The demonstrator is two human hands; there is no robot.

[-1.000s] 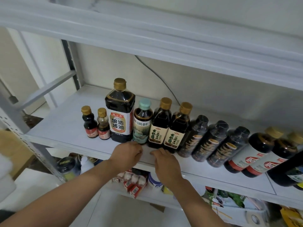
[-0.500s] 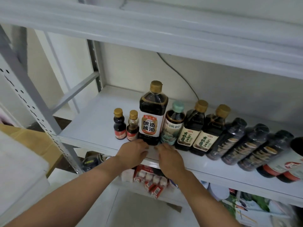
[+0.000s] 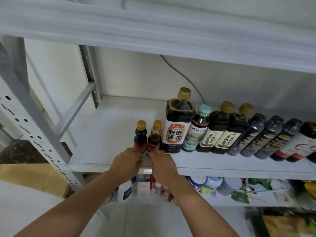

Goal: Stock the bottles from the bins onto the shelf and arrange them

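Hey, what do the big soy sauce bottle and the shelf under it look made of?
Big bottle: probably clear glossy plastic; the dark liquid shows through and its shoulders catch highlights. Gold cap: looks like ribbed plastic. Shelf: likely painted metal, matt pale grey, judging by its perforated upright.

Soft, even indoor light; wide-angle bending and motion blur at edges.

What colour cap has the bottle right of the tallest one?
The cap is pale teal; the head view shows it.
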